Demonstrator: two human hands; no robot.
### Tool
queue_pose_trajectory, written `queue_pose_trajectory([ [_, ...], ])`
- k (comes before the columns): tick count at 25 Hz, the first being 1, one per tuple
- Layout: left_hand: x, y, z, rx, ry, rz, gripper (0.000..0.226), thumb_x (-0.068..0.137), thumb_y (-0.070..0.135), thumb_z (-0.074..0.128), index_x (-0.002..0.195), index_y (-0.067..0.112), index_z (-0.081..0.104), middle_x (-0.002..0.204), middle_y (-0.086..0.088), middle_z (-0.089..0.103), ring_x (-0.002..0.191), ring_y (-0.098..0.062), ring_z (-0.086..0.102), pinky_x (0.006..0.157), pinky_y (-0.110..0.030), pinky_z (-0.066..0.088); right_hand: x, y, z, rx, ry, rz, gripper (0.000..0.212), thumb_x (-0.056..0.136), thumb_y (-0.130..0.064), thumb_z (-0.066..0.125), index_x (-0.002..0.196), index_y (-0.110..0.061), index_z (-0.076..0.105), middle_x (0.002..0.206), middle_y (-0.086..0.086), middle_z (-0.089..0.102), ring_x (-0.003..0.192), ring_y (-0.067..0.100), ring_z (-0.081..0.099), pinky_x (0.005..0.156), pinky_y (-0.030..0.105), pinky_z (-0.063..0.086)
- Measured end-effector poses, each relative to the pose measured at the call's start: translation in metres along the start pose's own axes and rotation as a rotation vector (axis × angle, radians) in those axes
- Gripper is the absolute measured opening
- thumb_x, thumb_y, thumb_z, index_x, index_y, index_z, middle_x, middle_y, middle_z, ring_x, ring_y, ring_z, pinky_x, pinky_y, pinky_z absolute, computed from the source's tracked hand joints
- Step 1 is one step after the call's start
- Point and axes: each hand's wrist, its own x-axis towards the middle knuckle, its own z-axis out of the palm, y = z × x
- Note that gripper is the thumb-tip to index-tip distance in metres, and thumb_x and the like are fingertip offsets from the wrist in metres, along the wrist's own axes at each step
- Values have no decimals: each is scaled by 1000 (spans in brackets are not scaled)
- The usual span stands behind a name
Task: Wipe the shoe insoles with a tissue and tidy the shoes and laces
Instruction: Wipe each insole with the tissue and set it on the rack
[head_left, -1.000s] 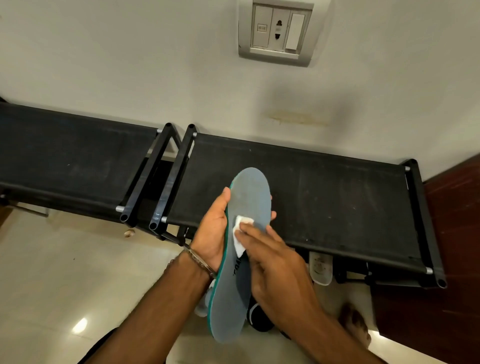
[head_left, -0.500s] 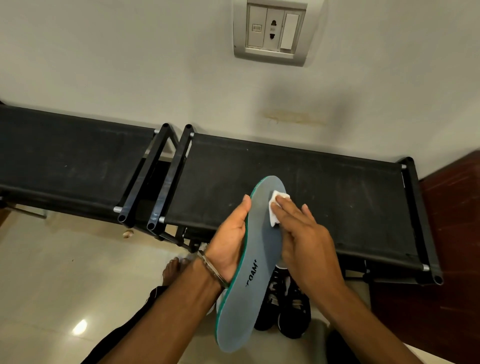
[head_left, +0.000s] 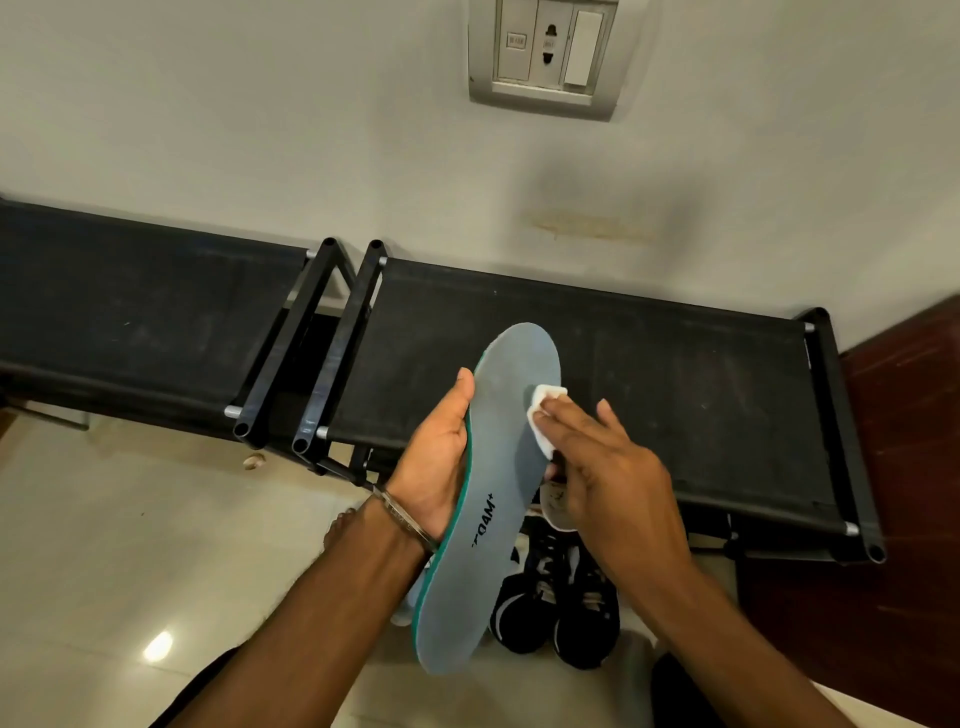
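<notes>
Fingers (head_left: 571, 423) of the right hand (head_left: 608, 467) lie nearly straight and flat, pressing a folded white tissue (head_left: 543, 415) onto the grey insole (head_left: 493, 493), near its upper right edge in mid-frame. Left hand (head_left: 436, 462) holds the insole from its left side, thumb up along the green edge and palm cupped behind it; its other fingers are hidden behind the insole. Insole tilts, toe end up toward the centre of the frame, heel end down toward lower centre, dark printed lettering on the lower half. Metal bracelet (head_left: 410, 522) on the left wrist. Pair of black shoes (head_left: 561, 608) with white trim sits on the tiled floor (head_left: 130, 545) below the insole, lower centre, side by side. Another pale insole (head_left: 556, 506) peeks out just under the right hand. Two black fabric racks (head_left: 675, 374) run across the middle of the frame against the wall. Wall socket plate (head_left: 543, 52) at top centre. Bare toes (head_left: 340, 525) show left of the left wrist. Dark wood panel (head_left: 909, 467) at right edge.
</notes>
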Motion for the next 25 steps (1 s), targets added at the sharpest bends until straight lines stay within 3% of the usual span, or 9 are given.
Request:
queue_pose_trajectory([
  [2, -2, 2, 0, 7, 4, 3, 73, 94, 66, 30, 135, 13, 56, 130, -19, 58, 105, -31, 58, 99, -47, 45, -1, -4, 1, -5, 10, -13, 62, 62, 18, 80, 118, -8, 71, 124, 7, 68, 120, 25, 58, 97, 56, 44],
  [4, -3, 6, -4, -46, 0, -2, 76, 93, 68, 30, 138, 12, 53, 135, -20, 55, 113, -32, 55, 99, -46, 46, -11, -22, 7, 61, -37, -145, 59, 63, 16, 79, 116, -8, 72, 122, 5, 69, 118, 20, 61, 104, 45, 41],
  [9, 0, 16, -21, -235, 3, 137, 73, 94, 67, 32, 143, 16, 46, 140, -16, 54, 133, -32, 48, 98, -48, 45, -28, -53, 1, 530, -189, -228, 47, 81, 11, 62, 122, -12, 69, 130, -5, 64, 126, 3, 55, 113, 31, 38],
  [11, -1, 16, -21, -270, 8, 146, 74, 92, 69, 33, 142, 16, 48, 141, -18, 53, 133, -32, 47, 98, -48, 45, -28, -50, 2, 501, -183, -266, 44, 83, 9, 63, 122, -12, 69, 131, -3, 64, 127, 4, 55, 114, 31, 36],
  [14, -1, 11, -12, -193, -16, 55, 81, 90, 74, 29, 141, 15, 48, 140, -22, 52, 128, -35, 49, 99, -48, 45, -14, -30, 7, 210, -70, -182, 56, 69, 16, 75, 119, -9, 70, 125, 3, 68, 121, 10, 57, 114, 32, 35],
  [17, 0, 6, -5, -65, 23, 41, 76, 92, 69, 31, 136, 11, 54, 129, -21, 59, 113, -32, 58, 97, -44, 48, -3, -17, 8, 33, -18, -85, 58, 66, 17, 78, 118, -7, 70, 122, 7, 69, 114, 19, 64, 105, 49, 38],
  [19, 1, 3, -2, -14, 10, 47, 64, 96, 58, 39, 136, 12, 55, 124, -19, 60, 103, -29, 61, 96, -44, 48, -3, -10, 8, -7, -13, -11, 59, 67, 17, 77, 121, -6, 69, 126, 9, 67, 114, 26, 66, 104, 53, 37],
  [22, -3, 0, 4, -18, -17, -34, 55, 97, 47, 43, 137, 11, 54, 122, -18, 62, 100, -28, 62, 98, -42, 47, -5, -5, 9, 52, -25, 52, 64, 69, 20, 72, 125, -9, 66, 133, 5, 62, 121, 27, 61, 109, 48, 39],
  [25, -2, 4, 0, -130, -35, -56, 59, 96, 48, 44, 141, 11, 49, 140, -20, 52, 123, -31, 54, 109, -43, 39, -12, -34, 8, 315, -50, -111, 40, 90, 6, 57, 126, -10, 66, 134, -5, 58, 129, 7, 53, 114, 35, 37],
])
